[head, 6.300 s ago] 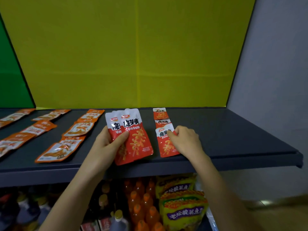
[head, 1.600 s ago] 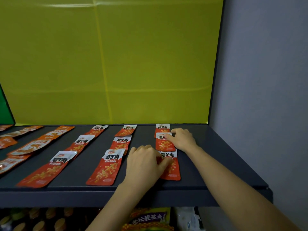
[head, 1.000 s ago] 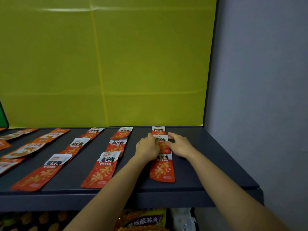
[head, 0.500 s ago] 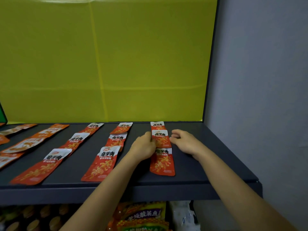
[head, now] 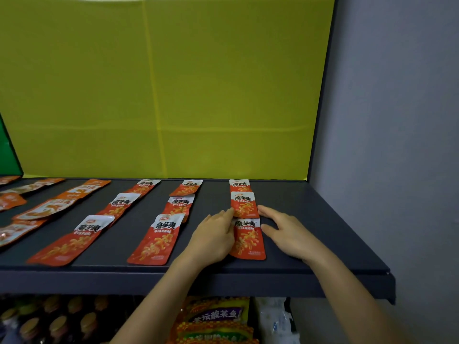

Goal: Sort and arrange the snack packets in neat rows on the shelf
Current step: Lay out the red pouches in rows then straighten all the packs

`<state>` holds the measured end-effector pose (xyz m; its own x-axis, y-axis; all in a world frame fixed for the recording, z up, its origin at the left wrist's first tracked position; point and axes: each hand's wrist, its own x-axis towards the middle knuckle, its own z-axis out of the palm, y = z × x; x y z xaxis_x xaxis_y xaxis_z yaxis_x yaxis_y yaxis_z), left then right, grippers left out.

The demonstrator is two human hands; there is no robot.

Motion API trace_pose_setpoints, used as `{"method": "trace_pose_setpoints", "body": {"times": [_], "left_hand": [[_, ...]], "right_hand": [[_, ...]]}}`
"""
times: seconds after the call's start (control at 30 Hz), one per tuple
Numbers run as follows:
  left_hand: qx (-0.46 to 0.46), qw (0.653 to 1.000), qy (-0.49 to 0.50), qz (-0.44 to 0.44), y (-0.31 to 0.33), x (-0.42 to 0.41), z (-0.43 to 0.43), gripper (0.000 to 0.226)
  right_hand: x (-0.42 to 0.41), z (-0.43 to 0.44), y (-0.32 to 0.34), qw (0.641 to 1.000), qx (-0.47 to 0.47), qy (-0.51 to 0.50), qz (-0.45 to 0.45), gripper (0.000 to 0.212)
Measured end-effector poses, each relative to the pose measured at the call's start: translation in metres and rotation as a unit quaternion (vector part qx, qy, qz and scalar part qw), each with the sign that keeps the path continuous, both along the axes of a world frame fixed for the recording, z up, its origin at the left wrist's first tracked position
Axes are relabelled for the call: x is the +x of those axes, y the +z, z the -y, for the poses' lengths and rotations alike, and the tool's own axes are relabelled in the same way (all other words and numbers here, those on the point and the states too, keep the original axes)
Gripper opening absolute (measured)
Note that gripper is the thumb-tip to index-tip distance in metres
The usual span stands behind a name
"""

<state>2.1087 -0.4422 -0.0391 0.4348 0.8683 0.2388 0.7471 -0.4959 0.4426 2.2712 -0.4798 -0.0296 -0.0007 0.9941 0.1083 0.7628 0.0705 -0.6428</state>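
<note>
- lower shelf nearest: bottles (head: 57, 321) with orange caps on the left; yellow and purple bags (head: 216, 316) in the middle; all dim and partly cut off
- two bare forearms reach up from the bottom edge onto the dark grey shelf (head: 310, 219)
- left hand (head: 213, 237): palm down, flat on the shelf; fingers straight and close together; grips nothing; fingers lie along the left edge of the front packet (head: 249, 240); fingertips touch the lower left corner of the middle packet (head: 244, 204)
- right hand (head: 285, 232): palm down, fingers straight and a little spread; grips nothing; fingertips at the right edge of the same two packets; touching or just beside, cannot tell
- right row sits between the two hands: front packet, middle packet, back packet (head: 239, 185); red with white tops; lying flat, each overlapping the one behind; roughly in line front to back
- next row (head: 159, 239) to the left: three same red packets, flat, slanting toward the back right
- third row (head: 72, 240) further left: three more, same slant
- far left: orange packets (head: 44, 209), flat, looser lines, some cut off by the frame edge
- behind the shelf: yellow back panel (head: 173, 83); green panel (head: 7, 150) at the left edge; grey wall (head: 397, 120) on the right
</note>
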Motion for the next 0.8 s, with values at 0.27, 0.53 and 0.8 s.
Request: {"method": "trace_pose_setpoints", "body": {"times": [0.27, 0.53, 0.8], "left_hand": [[0.111, 0.988, 0.025, 0.102, 0.008, -0.015, 0.009, 0.034], [0.117, 0.978, 0.111, 0.136, 0.022, -0.113, -0.009, 0.031], [0.007, 0.996, 0.073, 0.045, 0.013, -0.147, -0.014, 0.043]], "right_hand": [[-0.007, 0.009, 0.012, 0.994, 0.083, -0.028, -0.062, 0.044], [-0.089, -0.002, 0.026, 0.993, 0.091, 0.060, -0.053, 0.040], [-0.153, -0.015, 0.019, 1.000, 0.012, 0.011, -0.017, 0.039]]}}
